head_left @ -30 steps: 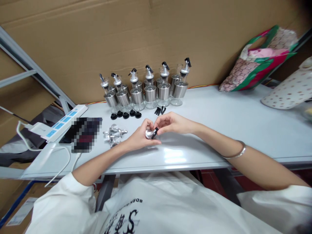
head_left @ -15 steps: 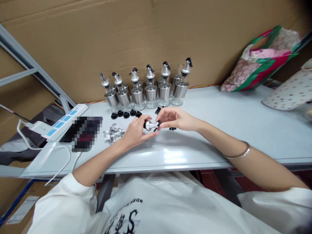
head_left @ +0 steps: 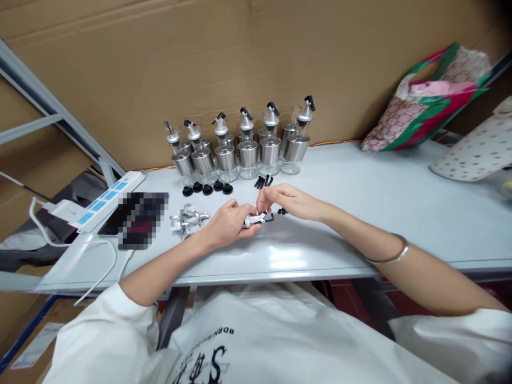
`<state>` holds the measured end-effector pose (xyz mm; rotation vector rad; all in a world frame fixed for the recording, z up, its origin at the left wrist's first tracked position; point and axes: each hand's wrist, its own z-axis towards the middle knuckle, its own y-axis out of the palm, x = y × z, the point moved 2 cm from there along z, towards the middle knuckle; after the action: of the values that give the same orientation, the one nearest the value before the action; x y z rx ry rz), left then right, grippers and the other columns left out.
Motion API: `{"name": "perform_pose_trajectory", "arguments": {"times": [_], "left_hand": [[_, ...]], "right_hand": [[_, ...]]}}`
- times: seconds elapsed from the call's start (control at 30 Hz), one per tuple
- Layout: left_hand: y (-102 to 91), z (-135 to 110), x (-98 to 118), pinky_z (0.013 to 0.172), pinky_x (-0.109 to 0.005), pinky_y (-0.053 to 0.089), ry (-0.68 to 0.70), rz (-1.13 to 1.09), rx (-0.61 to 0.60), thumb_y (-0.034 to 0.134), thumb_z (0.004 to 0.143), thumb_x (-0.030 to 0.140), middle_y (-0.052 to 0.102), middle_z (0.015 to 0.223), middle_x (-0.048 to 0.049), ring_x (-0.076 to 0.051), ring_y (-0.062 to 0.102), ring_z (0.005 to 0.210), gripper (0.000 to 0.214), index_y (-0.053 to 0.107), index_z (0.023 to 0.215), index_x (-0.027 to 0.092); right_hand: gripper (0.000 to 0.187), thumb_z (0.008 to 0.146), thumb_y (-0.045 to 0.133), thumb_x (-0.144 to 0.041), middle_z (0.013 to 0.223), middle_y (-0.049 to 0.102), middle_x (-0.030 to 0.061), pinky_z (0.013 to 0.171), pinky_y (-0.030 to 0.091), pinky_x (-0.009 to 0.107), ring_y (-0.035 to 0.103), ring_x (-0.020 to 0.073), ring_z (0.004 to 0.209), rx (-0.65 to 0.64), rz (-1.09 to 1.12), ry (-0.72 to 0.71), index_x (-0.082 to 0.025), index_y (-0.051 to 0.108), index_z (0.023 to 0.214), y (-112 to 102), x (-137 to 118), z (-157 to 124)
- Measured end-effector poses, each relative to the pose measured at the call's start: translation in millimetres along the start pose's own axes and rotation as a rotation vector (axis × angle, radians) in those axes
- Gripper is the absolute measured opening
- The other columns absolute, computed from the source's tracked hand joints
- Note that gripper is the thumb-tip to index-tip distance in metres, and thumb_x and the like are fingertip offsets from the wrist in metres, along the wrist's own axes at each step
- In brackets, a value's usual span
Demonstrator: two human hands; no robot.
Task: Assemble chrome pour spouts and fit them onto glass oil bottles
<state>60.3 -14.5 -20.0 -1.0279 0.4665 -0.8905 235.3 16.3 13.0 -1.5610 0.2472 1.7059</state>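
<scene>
My left hand [head_left: 230,221] is closed round a silver bottle pourer [head_left: 253,220], its spout pointing right. A bent black lever shows at the spout end. Fingers pinched, my right hand [head_left: 286,200] is at the spout tip; whatever lies between those fingertips is hidden. Just beyond it lie several small black levers [head_left: 264,181], and some tiny black parts [head_left: 282,211] sit under the right wrist. Left of my left hand is a pile of silver pourer tops [head_left: 188,218]. Several black ribbed stoppers [head_left: 207,189] lie behind that pile.
Glass bottles with steel sleeves [head_left: 248,152] stand in rows at the back, the front ones topped with pourers. At left are a power strip [head_left: 108,200] and a pixelated phone [head_left: 140,220]. A patterned bag [head_left: 424,106] and a dotted white object [head_left: 476,146] occupy the right.
The pourer has turned and dropped slightly, and my left fingers now cover more of its body. My right hand has shifted from the lever to above the spout tip, fingers pinched tighter.
</scene>
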Motion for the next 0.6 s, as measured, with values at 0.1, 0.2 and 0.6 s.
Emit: {"name": "perform_pose_trajectory", "arguments": {"times": [0.1, 0.2, 0.6], "left_hand": [[-1.0, -1.4, 0.8, 0.064, -0.028, 0.040, 0.040, -0.037, 0.058, 0.038, 0.091, 0.042, 0.064, 0.073, -0.0016, -0.013, 0.047, 0.055, 0.028, 0.050, 0.087, 0.017], [-1.4, -3.5, 0.9, 0.063, -0.029, 0.041, 0.055, -0.076, 0.126, 0.037, 0.090, 0.040, 0.064, 0.072, -0.0012, -0.012, 0.046, 0.051, 0.026, 0.048, 0.087, 0.018], [-20.0, -0.4, -2.7, 0.066, -0.031, 0.043, 0.133, -0.069, 0.098, 0.032, 0.088, 0.062, 0.063, 0.084, -0.0055, -0.016, 0.055, 0.063, 0.052, 0.045, 0.109, 0.016]], "right_hand": [[0.065, 0.085, 0.030, -0.070, 0.061, 0.058, 0.0032, 0.059, 0.040, 0.025, 0.053, 0.0113, 0.057, -0.001, -0.141, -0.075, -0.014, 0.055, 0.064, 1.4, -2.8, -2.3], [0.060, 0.086, 0.034, -0.066, 0.057, 0.054, 0.0009, 0.056, 0.035, 0.023, 0.046, 0.0096, 0.053, 0.074, -0.474, -0.306, -0.015, 0.053, 0.061, 6.6, -7.0, -5.4], [0.048, 0.090, 0.047, -0.032, 0.044, 0.028, -0.0062, 0.046, 0.023, 0.021, 0.025, 0.0052, 0.042, 0.261, -0.667, -0.562, -0.017, 0.030, 0.048, 22.9, -19.6, -7.1]]}}
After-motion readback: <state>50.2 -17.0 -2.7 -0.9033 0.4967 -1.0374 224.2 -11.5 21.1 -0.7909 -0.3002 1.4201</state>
